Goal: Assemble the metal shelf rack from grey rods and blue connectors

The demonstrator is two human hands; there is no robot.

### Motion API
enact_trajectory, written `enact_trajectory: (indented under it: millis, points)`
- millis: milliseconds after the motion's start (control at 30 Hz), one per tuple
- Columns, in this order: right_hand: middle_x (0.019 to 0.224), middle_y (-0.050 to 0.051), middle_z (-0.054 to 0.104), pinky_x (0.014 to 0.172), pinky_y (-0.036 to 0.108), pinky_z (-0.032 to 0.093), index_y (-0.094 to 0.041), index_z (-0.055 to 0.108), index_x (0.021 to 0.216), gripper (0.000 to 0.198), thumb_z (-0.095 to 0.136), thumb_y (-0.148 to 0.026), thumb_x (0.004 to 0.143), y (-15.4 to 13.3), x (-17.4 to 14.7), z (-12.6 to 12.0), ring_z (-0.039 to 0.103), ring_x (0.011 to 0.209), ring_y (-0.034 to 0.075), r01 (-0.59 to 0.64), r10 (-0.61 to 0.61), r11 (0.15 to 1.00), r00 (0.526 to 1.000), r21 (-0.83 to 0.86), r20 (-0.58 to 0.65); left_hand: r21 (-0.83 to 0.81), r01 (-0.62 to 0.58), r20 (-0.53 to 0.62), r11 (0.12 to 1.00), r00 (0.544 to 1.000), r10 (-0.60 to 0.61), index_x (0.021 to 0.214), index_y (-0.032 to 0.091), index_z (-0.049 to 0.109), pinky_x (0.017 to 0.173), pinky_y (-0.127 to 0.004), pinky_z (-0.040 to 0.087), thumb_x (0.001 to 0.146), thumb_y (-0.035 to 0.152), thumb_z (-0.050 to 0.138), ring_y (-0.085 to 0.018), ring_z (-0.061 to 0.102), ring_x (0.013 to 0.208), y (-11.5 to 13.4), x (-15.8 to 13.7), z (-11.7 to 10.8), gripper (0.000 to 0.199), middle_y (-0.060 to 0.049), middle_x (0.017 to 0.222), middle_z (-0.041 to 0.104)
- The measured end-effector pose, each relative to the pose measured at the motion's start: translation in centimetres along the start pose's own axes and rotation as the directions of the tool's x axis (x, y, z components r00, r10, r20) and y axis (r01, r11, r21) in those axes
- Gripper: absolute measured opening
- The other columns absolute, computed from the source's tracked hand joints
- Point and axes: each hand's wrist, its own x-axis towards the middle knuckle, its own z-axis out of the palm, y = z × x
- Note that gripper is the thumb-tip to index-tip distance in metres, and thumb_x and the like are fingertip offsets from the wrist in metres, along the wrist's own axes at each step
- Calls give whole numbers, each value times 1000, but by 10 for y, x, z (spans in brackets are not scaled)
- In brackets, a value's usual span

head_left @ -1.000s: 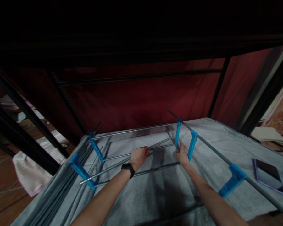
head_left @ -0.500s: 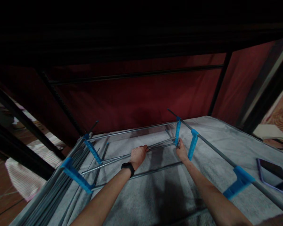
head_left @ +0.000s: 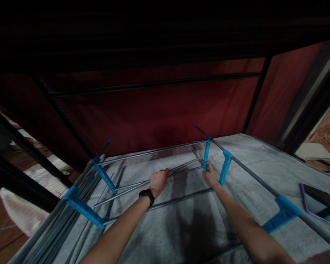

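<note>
My left hand [head_left: 158, 182], with a black band at the wrist, is closed around a thin grey metal tube [head_left: 110, 200]. That tube slants across a second tube [head_left: 188, 170], which meets the foot of an upright blue plastic connector [head_left: 206, 154]. My right hand [head_left: 211, 175] has its fingers closed at the lower end of this connector; the fingertips are partly hidden. Just right of it stands another blue connector [head_left: 225, 167] on a long grey pole [head_left: 253, 175]. Two more blue connectors, a far one [head_left: 104, 175] and a near one [head_left: 84, 209], sit on the left side of the frame.
A bundle of grey tubes [head_left: 53, 234] lies along the left edge of the grey cloth [head_left: 165, 238]. To the right are a blue connector [head_left: 283, 214] and a phone [head_left: 320, 203]. Dark metal bars and a red panel [head_left: 154, 117] stand behind.
My left hand has shifted slightly left with the slanting tube, whose right end now sits a little apart from the upright connector. My right hand stays at the connector's foot.
</note>
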Motion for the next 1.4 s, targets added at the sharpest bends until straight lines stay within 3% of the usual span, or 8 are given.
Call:
enact_trajectory:
  millis: [100,300,567,967,1400]
  points:
    - [140,3,52,109,39,37,-22,34,148,73,45,-23,75,5,0,3,46,130,23,-125,123,963,992,239,21,7,-8,-27,1000,1000,8,114,25,56,76,-32,49,98,42,28,-23,68,94,-1,2,2,36,-9,103,70]
    - [146,-2,46,117,43,23,-26,39,145,74,52,-26,72,10,3,5,36,138,24,-146,126,905,989,400,77,13,-21,-37,1000,999,22,118,26,55,78,-32,49,98,40,29,-22,68,95,-3,5,4,35,-9,105,70]
    - [145,-5,46,117,41,25,-31,41,143,73,55,-27,72,6,0,2,37,137,22,-129,111,895,992,428,65,-2,-25,-50,1000,998,25,118,27,55,77,-32,49,98,38,29,-22,68,93,-5,8,8,35,-8,105,70]
    - [144,-2,48,115,43,29,-29,39,145,75,54,-29,72,1,-3,-1,40,135,24,-142,127,917,990,373,63,-2,-29,-49,1000,998,29,117,27,56,77,-32,49,98,37,31,-22,68,94,-5,11,11,33,-7,104,70]
    - [147,-3,45,115,38,29,-29,32,149,79,52,-30,72,5,-1,1,39,136,23,-146,129,933,989,329,72,163,-104,-30,981,993,111,121,23,52,81,-35,47,98,25,31,-23,66,92,-8,31,7,32,-10,100,65]
